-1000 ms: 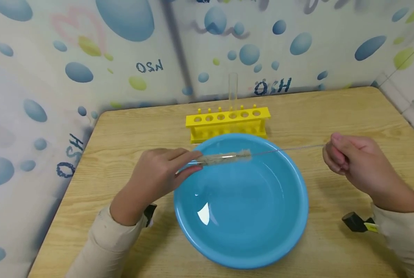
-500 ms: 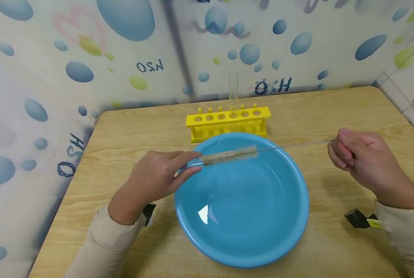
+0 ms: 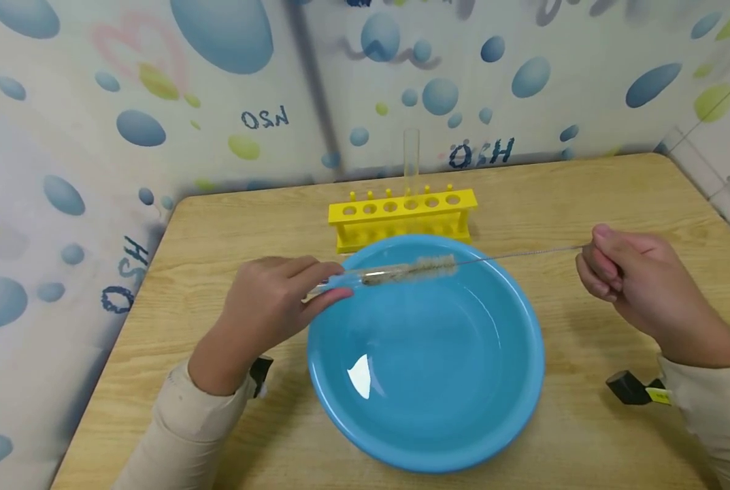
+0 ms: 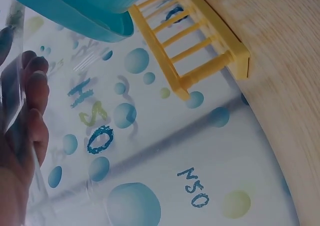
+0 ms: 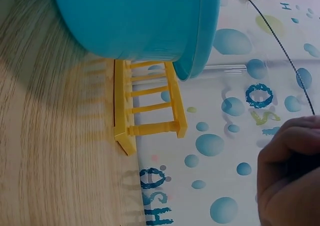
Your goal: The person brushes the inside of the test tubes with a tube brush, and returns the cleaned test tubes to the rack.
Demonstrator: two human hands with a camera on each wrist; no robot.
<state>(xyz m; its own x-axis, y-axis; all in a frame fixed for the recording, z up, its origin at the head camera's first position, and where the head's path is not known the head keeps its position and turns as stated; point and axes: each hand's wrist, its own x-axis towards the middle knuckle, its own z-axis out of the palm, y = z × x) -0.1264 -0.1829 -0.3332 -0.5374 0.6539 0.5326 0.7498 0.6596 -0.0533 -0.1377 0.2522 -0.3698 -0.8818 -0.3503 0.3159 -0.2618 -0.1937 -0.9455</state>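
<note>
Above the blue basin, my left hand pinches a clear glass test tube between thumb and fingers. The tube lies nearly level, its mouth toward the right. A bristled test tube brush sits partly inside it, with the rear bristles sticking out of the mouth. My right hand grips the far end of the brush's thin twisted wire, fingers curled. In the right wrist view, the wire runs from the right hand to the bristles. The left wrist view shows the left fingers around the tube.
Behind the basin stands a yellow test tube rack, with another clear test tube upright in one hole. The basin's rim is close to the rack's front. A wooden table lies below, against a patterned wall.
My right hand has moved slightly right and up, and more bristles now show outside the tube's mouth. The left hand has shifted a little left, still holding the tube.
</note>
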